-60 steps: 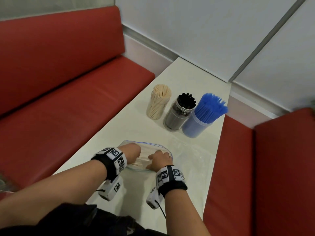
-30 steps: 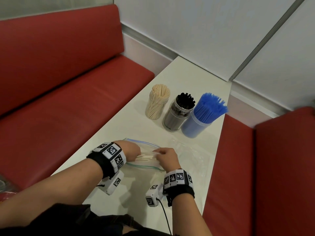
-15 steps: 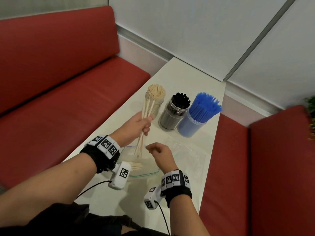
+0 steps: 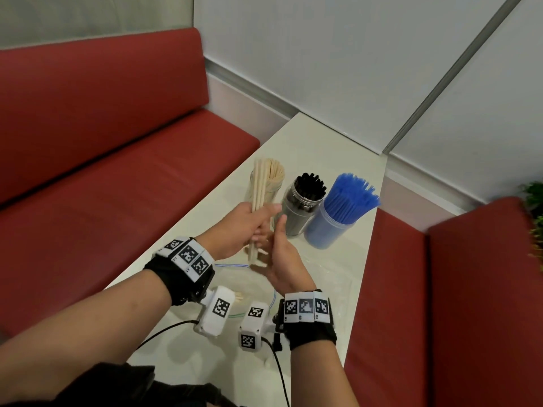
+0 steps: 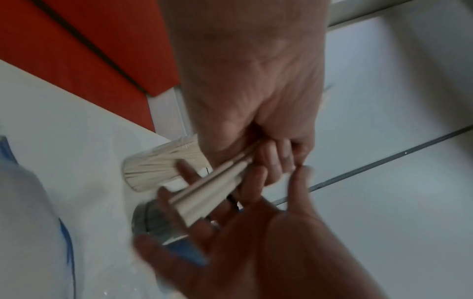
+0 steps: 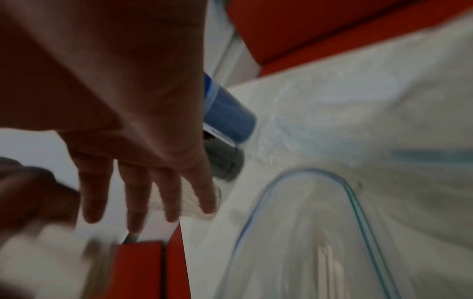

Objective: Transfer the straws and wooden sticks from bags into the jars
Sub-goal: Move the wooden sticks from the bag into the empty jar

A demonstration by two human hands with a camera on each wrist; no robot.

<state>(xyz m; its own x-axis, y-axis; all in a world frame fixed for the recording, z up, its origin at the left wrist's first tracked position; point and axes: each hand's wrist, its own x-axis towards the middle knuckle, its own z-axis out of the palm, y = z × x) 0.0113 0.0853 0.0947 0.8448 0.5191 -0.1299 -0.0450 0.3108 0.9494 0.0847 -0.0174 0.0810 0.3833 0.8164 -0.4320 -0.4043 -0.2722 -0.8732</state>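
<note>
My left hand (image 4: pixel 249 224) grips a small bundle of wooden sticks (image 4: pixel 259 195) upright, just in front of the jar of wooden sticks (image 4: pixel 271 177). In the left wrist view the sticks (image 5: pixel 212 194) jut out below my curled fingers. My right hand (image 4: pixel 279 254) is open, its flat palm under the bundle's lower ends; whether it touches them I cannot tell. Its straight fingers (image 6: pixel 138 194) show in the right wrist view. A clear zip bag (image 4: pixel 252 286) lies on the white table (image 4: pixel 317 142) under my hands, with a few sticks (image 6: pixel 330 269) left inside.
A jar of black straws (image 4: pixel 302 207) and a jar of blue straws (image 4: pixel 338 212) stand right of the stick jar. Another clear bag (image 4: pixel 326 277) lies flat to the right. Red bench seats (image 4: pixel 117 183) flank the table, and a wall closes its far end.
My left hand drew a bundle of sticks out of the bag and raised it toward the stick jar. My right hand let go of the bag and came up open beneath the bundle.
</note>
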